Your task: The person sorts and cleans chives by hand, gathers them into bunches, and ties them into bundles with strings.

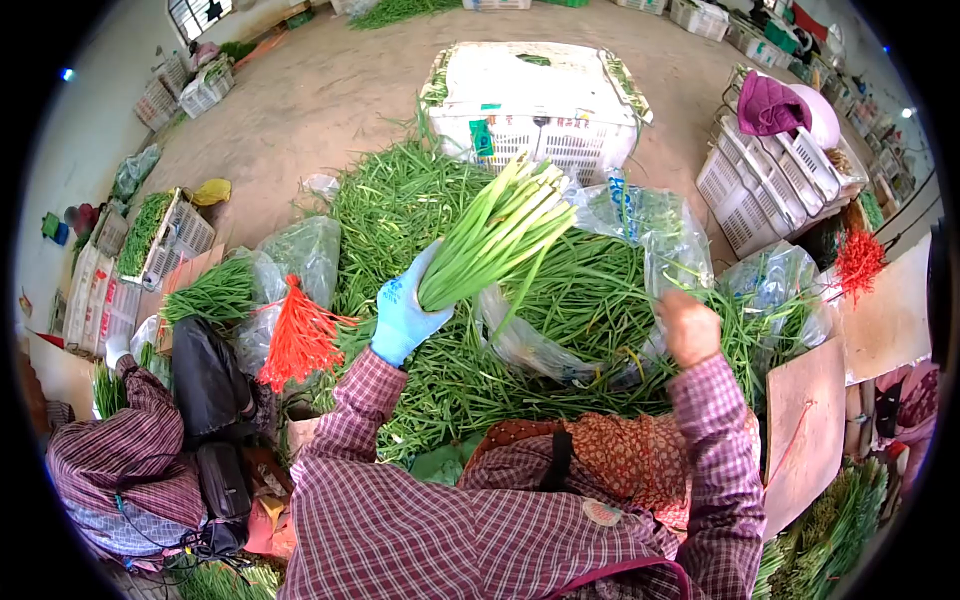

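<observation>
Green-stalk bundle is gripped near its leafy end by the gloved left hand, fingers closed around it. Long axis is slanted forward and right from the glove, pale stem ends farthest out. Bare right hand is set well apart, right of the bundle; blurred, so finger closure and any hold cannot be told. Left hand is nearer. Between the hands, a clear plastic bag is spread open, filled with loose greens. Beyond, a white crate is seen, greens showing at its edges. Far left, another crate is filled with greens.
</observation>
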Demonstrator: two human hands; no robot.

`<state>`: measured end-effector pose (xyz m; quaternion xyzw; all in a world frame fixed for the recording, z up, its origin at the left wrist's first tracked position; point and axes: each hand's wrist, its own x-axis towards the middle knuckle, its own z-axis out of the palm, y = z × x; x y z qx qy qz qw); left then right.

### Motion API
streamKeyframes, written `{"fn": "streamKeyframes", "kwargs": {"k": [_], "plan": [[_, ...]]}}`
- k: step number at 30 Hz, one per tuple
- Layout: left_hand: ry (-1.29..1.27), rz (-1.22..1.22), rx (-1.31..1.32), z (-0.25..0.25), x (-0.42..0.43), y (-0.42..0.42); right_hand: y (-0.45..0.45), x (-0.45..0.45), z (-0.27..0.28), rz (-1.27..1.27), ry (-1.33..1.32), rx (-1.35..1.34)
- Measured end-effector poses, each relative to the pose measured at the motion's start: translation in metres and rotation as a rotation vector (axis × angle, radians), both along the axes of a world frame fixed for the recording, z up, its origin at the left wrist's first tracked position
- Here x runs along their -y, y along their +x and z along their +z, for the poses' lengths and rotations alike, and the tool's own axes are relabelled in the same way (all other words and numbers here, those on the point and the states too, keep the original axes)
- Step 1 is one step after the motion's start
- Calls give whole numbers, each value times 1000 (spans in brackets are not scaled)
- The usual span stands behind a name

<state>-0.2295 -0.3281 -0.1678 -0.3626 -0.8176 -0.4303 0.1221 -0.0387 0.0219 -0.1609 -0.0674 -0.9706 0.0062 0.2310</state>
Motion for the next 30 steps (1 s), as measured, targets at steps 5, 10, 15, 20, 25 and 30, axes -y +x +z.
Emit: {"fn": "streamKeyframes", "kwargs": {"k": [5,10,15,20,25,30], "plan": [[-140,24,47,9,-10,-1,66,-35,21,-340,49,301],[-151,15,-140,13,-33,7,-10,66,104,24,-103,-298],[-253,9,-170,28,-44,18,-48,100,103,155,-171,-397],[-254,-39,-121,35,-55,26,-48,93,91,147,-155,-439],[-397,2,-245,33,-57,22,-36,57,72,7,-89,-534],[-441,40,-317,32,-49,18,11,-4,63,-385,6,-311]]}}
